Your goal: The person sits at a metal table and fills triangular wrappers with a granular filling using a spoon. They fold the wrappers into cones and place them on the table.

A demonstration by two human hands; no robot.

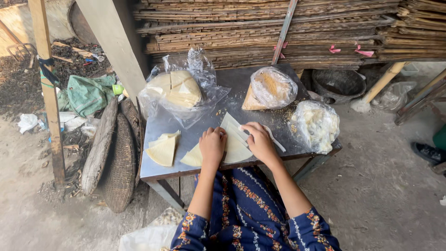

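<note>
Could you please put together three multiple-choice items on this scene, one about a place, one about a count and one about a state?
1. Where does the pale wedge-shaped sheet that neither hand touches lie?
A. at the table's left front
B. on the ground
C. inside the dark tub

2. How many clear plastic bags lie on the metal table?
A. one
B. three
C. five

3. How are the hands placed?
A. both lifted clear of the table
B. both down on the pale sheet
C. one holds a bag

Answers:
1 A, it lies on the tabletop left of the left hand.
2 B, the bag of pale sheets, the bag with brownish crumbs and the bag of whitish filling.
3 B, the left hand and right hand press on the sheet before the person.
</note>
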